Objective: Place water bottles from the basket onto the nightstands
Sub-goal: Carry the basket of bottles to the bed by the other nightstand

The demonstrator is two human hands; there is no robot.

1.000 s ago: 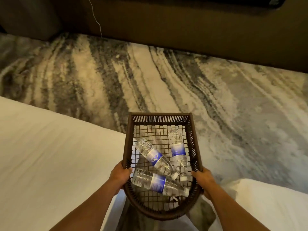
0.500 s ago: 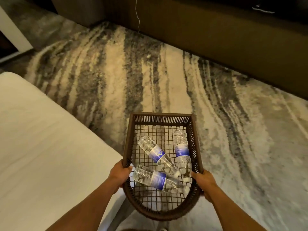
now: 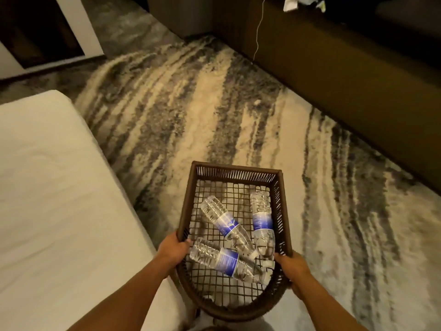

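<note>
A dark brown wicker basket (image 3: 235,172) with an open mesh bottom is held out in front of me above the carpet. My left hand (image 3: 173,247) grips its left rim and my right hand (image 3: 290,266) grips its right rim. Three clear water bottles with blue labels lie flat inside: one (image 3: 224,219) diagonal in the middle, one (image 3: 262,220) along the right wall, one (image 3: 222,259) across the near end. No nightstand is in view.
A white bed (image 3: 55,204) fills the left side, its corner just beside the basket. Streaked grey and beige carpet (image 3: 191,111) stretches ahead. A long dark brown cabinet (image 3: 346,68) runs along the right, with a thin white cord (image 3: 259,27) hanging down it. A white-framed opening (image 3: 78,27) shows at top left.
The view has swung leftward along the carpet, bringing the bed corner and the white-framed opening into sight. Both hands keep the same hold on the basket; the bottles shifted only slightly.
</note>
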